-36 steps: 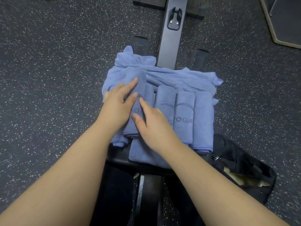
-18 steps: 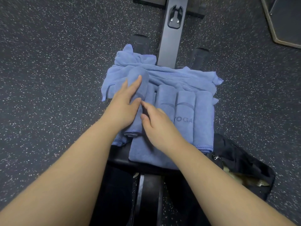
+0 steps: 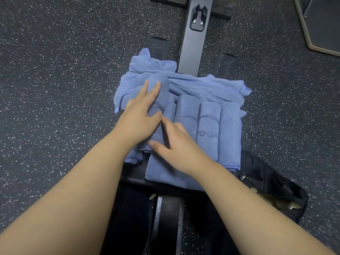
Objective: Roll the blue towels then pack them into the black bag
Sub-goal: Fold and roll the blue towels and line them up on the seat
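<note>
Several blue towels lie on a black bench seat [image 3: 132, 178]. Three finished rolls [image 3: 208, 126] sit side by side at the right, one marked YOGA. On the left is the roll being worked [image 3: 160, 96]. My left hand [image 3: 141, 115] rests flat on it with straight fingers. Just to its right, my right hand [image 3: 174, 142] presses its straight fingers against the near end of that roll, on a flat blue towel [image 3: 161, 173]. Loose unrolled towels [image 3: 202, 85] bunch at the far side. The black bag [image 3: 272, 183] lies open on the floor at the right.
The black bench frame rail [image 3: 193, 39] runs away from me, with two black foam pads [image 3: 158, 46] beside it. Dark speckled rubber floor [image 3: 64, 89] surrounds the bench. A beige-edged dark mat corner [image 3: 320, 24] shows at the top right.
My left hand has slid farther along the roll, its fingers now near the roll's far end. My right hand has shifted slightly away from me along the roll's right side.
</note>
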Available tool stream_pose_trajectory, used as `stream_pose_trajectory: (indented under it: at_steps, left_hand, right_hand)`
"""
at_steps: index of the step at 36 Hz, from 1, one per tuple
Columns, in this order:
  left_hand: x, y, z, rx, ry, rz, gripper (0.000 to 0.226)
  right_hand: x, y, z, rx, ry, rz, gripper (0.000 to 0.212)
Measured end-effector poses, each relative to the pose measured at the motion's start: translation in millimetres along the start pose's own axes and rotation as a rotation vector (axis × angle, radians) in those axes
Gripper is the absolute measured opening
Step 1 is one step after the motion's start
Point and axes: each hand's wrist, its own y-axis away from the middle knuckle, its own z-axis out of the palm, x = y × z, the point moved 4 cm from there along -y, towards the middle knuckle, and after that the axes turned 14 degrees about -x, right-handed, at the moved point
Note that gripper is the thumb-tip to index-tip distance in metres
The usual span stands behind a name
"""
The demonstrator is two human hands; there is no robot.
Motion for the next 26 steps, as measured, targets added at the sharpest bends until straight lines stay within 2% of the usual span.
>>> stream_pose_trajectory:
  at_steps: [8,17,21,26]
  left_hand:
    - [4,2,6,0.004,-0.075,-0.055,0.068]
    - [8,3,13,0.013,-0.241,-0.122,0.074]
    - [11,3,13,-0.004,-0.261,-0.146,0.075]
    - [18,4,10,0.016,-0.232,-0.091,0.078]
  right_hand:
    - [5,2,-8,0.008,-0.007,-0.036,0.068]
    - [31,5,-45,0.272,0.165,0.050,0.061]
    - [44,-13,-68,0.259,0.223,0.112,0.054]
    - [53,-43,-94,0.234,0.251,0.133,0.049]
